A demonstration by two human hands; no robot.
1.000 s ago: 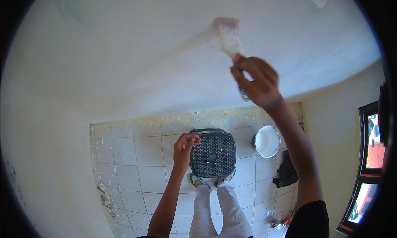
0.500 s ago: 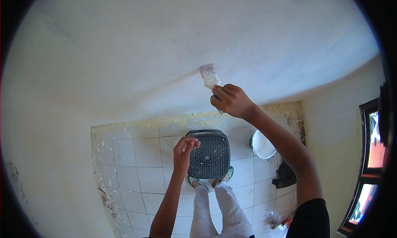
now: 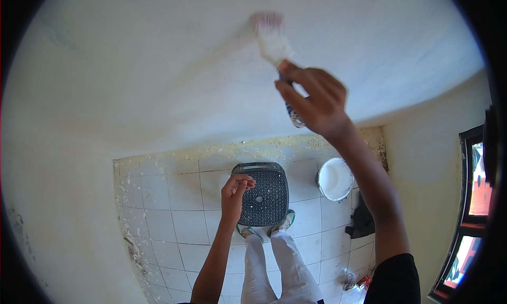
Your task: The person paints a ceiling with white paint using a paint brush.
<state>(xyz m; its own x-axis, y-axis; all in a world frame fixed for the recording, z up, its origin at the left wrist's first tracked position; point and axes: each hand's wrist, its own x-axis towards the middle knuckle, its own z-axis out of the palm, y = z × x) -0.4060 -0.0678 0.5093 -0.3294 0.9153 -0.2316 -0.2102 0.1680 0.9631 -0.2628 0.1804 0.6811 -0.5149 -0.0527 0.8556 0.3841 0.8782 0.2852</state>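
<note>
My right hand (image 3: pixel 319 100) grips a flat paintbrush (image 3: pixel 275 46) by its dark handle, with fingers and thumb closed round it. White paint coats the brush's ferrule, and its pinkish bristles touch or nearly touch the pale wall (image 3: pixel 158 66) high in view; motion blurs them slightly. Lower down, my left hand (image 3: pixel 236 189) hovers over the left side of a dark textured plastic stool (image 3: pixel 264 198). Its fingers are curled in towards the thumb, and nothing shows between them.
A bucket of white paint (image 3: pixel 335 180) stands on the tiled floor right of the stool. Behind it lies a dark cloth-like item (image 3: pixel 362 219). Paint flakes litter the floor along the wall (image 3: pixel 129 198). A window (image 3: pixel 472 198) is at the far right.
My right hand and the paintbrush have moved up along the wall. My left hand stays in nearly the same place, while the view has shifted slightly.
</note>
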